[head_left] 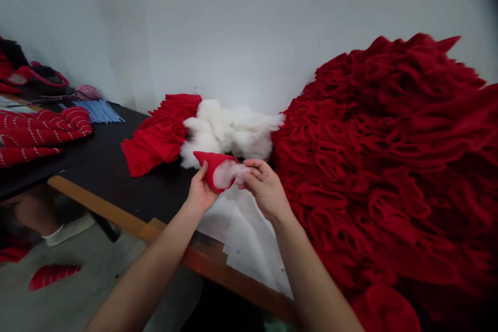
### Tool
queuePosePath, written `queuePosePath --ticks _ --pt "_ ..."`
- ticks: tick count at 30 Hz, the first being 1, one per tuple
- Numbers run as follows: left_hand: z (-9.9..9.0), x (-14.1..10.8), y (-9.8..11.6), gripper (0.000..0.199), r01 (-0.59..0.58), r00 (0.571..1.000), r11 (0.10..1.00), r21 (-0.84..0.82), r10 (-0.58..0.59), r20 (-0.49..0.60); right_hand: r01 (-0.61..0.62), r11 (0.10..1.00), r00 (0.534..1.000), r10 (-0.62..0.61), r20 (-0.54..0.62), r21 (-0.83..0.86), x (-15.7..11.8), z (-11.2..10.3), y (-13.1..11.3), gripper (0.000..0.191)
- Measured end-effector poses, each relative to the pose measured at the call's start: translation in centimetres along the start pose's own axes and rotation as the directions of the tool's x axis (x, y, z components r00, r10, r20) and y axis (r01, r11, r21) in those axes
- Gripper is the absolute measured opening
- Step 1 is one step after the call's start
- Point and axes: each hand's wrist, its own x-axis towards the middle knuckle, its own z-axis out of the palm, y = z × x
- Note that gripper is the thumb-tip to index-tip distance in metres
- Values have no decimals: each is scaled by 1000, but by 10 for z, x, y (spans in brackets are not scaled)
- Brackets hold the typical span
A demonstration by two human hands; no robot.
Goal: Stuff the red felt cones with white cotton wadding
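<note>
A small red felt cone (pixel 211 165) is gripped in my left hand (pixel 201 189), its open end facing right and its point to the upper left. White fiber stuffing (pixel 224 174) fills the mouth of the cone. Between the fingers of my right hand (pixel 265 187) is a tuft of the same stuffing (pixel 239 170), joined to the fiber at the opening. Just behind the hands lies a fluffy heap of white stuffing (pixel 221 127). To its left sits a stack of red felt pieces (pixel 161 137).
A tall pile of red felt (pixel 389 166) fills the right side. On the black table (pixel 112 187) at left are red cones with white stitching (pixel 42 127), blue strips (pixel 99 111) and a twine ball (pixel 86 92). A stitched cone (pixel 54 275) and a person's foot (pixel 70 231) are on the floor.
</note>
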Motion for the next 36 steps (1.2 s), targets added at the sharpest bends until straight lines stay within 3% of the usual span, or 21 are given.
queuePosePath --ticks 2,4,7,9,11,14,16,19,23,26,29,31,33,36 --pt "-2 -2 -4 21 14 1000 1000 28 -14 -1 54 994 996 -61 -68 -100 2 15 6 24" --pt "-4 -4 -7 16 11 1000 999 38 -10 -28 141 938 959 -209 -192 -317 4 25 11 14" --pt "-7 -5 -8 17 -2 1000 999 39 3 -18 223 739 804 -508 -309 -636 3 31 15 4" --pt "-8 -5 -8 22 2 1000 999 42 -1 -6 279 640 725 -630 -280 -716 0 31 19 6" --pt "-9 -5 -8 25 20 1000 999 38 -20 -11 364 545 695 -699 -170 -755 -4 30 24 12" --pt "-9 -5 -7 33 34 999 999 25 -34 -20 426 360 691 -721 41 -830 -10 29 35 25" --pt "-9 -6 -6 37 49 999 998 32 -49 -14 404 262 728 -672 134 -876 -14 30 41 34" --pt "-9 -7 -5 40 75 997 996 43 -74 -7 364 189 780 -597 188 -912 -19 33 43 38" --pt "-7 -7 -4 32 91 994 996 20 -90 -56 342 170 790 -584 185 -924 -22 33 40 34" --pt "-6 -6 -3 24 127 989 991 38 -124 -76 382 224 803 -561 202 -897 -23 27 38 31" --pt "-5 -4 -2 22 73 995 997 14 -72 -65 443 295 706 -697 126 -847 -25 19 37 28" --pt "-5 -3 -1 24 51 997 999 -3 -52 -51 472 295 644 -758 97 -831 -26 16 39 28" --pt "-4 -2 -1 23 73 996 997 -8 -73 -52 473 261 651 -748 134 -842 -25 16 42 29" --pt "-3 -2 0 20 109 992 994 -5 -110 -63 432 193 700 -687 192 -881 -21 17 48 34"
